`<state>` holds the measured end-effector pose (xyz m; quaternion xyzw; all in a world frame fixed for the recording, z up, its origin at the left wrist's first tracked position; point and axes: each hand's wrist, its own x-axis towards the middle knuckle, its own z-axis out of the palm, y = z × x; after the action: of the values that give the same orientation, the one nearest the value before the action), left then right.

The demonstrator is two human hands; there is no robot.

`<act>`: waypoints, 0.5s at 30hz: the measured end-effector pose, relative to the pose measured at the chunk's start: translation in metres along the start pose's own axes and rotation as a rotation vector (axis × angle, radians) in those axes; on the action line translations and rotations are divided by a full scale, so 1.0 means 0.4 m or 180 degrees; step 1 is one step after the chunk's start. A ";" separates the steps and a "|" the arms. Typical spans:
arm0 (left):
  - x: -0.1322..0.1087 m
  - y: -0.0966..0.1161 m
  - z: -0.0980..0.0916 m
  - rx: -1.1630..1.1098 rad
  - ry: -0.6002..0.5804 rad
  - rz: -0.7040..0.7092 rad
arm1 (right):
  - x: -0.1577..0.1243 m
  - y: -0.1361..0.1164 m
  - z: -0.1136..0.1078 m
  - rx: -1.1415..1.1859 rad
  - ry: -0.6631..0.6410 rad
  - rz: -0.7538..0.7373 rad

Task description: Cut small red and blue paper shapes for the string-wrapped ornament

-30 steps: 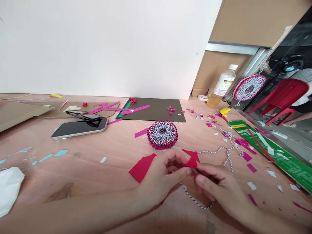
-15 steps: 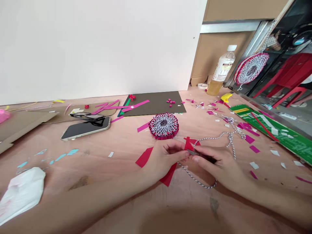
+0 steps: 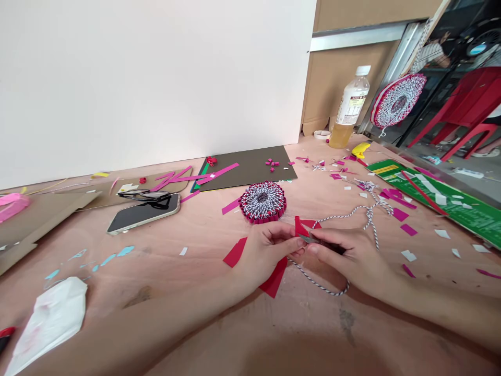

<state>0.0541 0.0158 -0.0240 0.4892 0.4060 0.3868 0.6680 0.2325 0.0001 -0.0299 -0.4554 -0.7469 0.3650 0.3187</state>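
left grip [image 3: 266, 250]: bare hand, slim fingers [image 3: 278, 230] | right grip [image 3: 354, 257]: bare hand, similarly slim | left forearm [image 3: 168, 324]: bare to frame's lower edge, smooth, tapering toward wrist | right forearm [image 3: 438, 309]: bare to right edge, same taper

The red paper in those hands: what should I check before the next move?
1. Red paper held: ok, pinched in the left hand.
2. Metal tool gripped: ok, in the right hand.
3. Tool's tip well away from the left hand: not ok, it sits close by the fingertips.
4. Striped cord clear of the hands: not ok, partly hidden behind the right hand.
5. Round woven piece untouched by the left hand: cannot tell.
6. Bottle upright and capped: ok.
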 end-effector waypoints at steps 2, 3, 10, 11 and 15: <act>0.000 0.000 0.000 -0.0023 -0.0008 0.0005 | 0.000 0.001 0.001 -0.0039 0.0003 -0.0019; -0.001 0.001 0.001 -0.0027 -0.0014 0.0009 | 0.000 0.001 0.001 -0.0066 0.0005 -0.0030; -0.003 0.006 0.003 -0.0019 -0.0036 0.0028 | 0.002 -0.002 0.002 -0.0152 0.0029 -0.0059; -0.003 0.005 0.002 -0.0021 -0.0022 0.0025 | 0.002 -0.002 0.003 -0.0154 0.0055 -0.0034; 0.002 0.000 -0.004 -0.0045 0.0039 0.0052 | 0.003 -0.003 0.008 -0.0098 0.0094 0.0069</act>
<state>0.0529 0.0170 -0.0244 0.4854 0.4033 0.3980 0.6658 0.2289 0.0000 -0.0306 -0.4736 -0.7426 0.3501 0.3187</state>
